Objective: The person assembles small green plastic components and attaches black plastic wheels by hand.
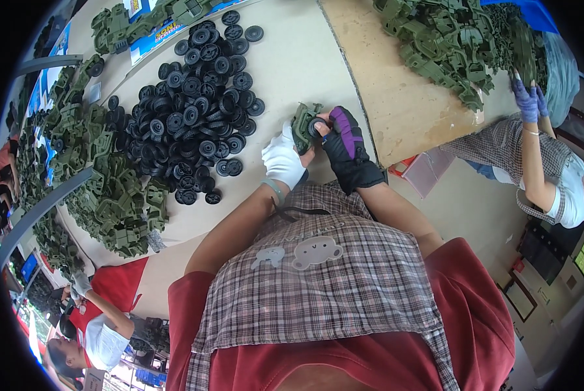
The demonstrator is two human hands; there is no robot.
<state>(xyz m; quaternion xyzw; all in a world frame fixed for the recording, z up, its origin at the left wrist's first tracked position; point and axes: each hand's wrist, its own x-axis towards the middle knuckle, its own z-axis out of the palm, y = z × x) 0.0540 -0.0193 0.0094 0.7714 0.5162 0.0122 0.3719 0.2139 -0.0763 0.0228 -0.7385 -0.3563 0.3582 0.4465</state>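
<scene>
My left hand, in a white glove with bare fingertips, is closed around a green plastic toy vehicle body. My right hand, in a black and purple glove, pinches a small black toy wheel against the side of that body. Both hands meet above the pale table near its front edge. To the left of them lies a large heap of black toy wheels. A few single wheels rest loose around the heap's rim.
More green vehicle parts are piled at the left, beyond the wheels. Another green pile covers the far right of a brown board. A co-worker with purple gloves handles parts there; another person works at lower left.
</scene>
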